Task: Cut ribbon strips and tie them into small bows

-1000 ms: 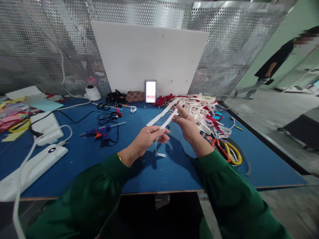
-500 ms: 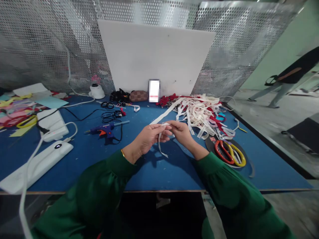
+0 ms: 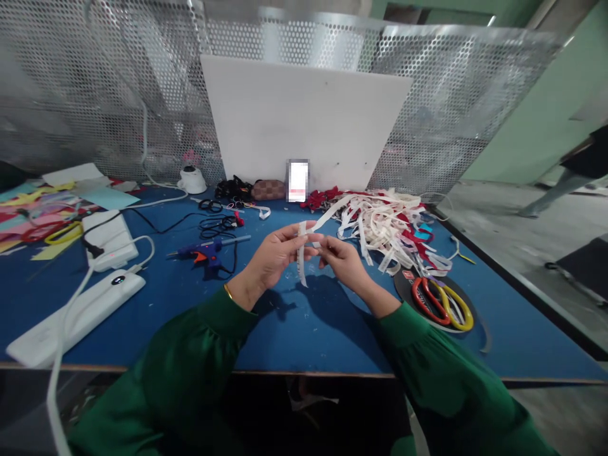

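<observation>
A white ribbon [image 3: 301, 266] is pinched between the fingers of my left hand [image 3: 280, 258], its short end dangling toward the blue table. My right hand [image 3: 342, 261] grips the same ribbon close beside the left fingertips. From there a longer length of it runs up and back to a heap of white and red ribbons [image 3: 380, 225]. Both hands are raised a little over the table, and their fingers partly hide where the ribbon crosses itself.
Left of my hands lies a blue glue gun [image 3: 204, 253] with its cord. Red and yellow-handled scissors [image 3: 451, 307] rest on a dark disc at the right. A white power strip [image 3: 80, 316], coloured paper [image 3: 38, 209] and a phone [image 3: 298, 180] surround the blue table's [image 3: 313, 342] working area.
The ribbon's hanging end has turned and now stands straighter across my left fingers. My right hand has moved slightly lower. The view has shifted, and the person at far right shows less.
</observation>
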The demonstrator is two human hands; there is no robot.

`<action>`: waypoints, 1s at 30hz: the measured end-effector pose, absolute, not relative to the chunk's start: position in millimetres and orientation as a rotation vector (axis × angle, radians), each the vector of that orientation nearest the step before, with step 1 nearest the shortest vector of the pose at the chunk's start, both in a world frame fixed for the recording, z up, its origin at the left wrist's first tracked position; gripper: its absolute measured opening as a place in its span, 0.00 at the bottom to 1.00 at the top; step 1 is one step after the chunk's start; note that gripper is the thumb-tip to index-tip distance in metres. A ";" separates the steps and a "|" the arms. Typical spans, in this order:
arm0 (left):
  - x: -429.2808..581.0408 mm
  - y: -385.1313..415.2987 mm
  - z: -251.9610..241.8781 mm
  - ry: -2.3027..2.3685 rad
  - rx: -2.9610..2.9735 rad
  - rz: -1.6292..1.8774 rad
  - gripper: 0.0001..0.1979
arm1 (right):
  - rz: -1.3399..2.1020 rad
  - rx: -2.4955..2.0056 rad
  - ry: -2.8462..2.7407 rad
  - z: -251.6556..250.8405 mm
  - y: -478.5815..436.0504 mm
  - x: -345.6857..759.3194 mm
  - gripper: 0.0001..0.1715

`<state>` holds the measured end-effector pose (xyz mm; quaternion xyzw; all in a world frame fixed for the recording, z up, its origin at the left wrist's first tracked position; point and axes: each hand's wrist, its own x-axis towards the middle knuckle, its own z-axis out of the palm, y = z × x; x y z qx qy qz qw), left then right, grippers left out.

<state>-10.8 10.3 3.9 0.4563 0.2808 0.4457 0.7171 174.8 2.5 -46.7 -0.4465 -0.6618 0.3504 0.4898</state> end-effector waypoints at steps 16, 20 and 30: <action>-19.2 24.2 6.3 0.834 1.233 1.141 0.31 | 0.996 -0.886 -1.544 -28.6 -19.0 162.8 0.15; -19.2 26.3 2.5 0.860 1.265 1.109 0.33 | 1.041 -0.840 -1.590 -24.3 -22.8 163.7 0.10; -17.9 21.6 0.1 0.767 1.384 0.871 0.32 | 1.174 -0.848 -1.489 -14.2 -25.1 163.6 0.16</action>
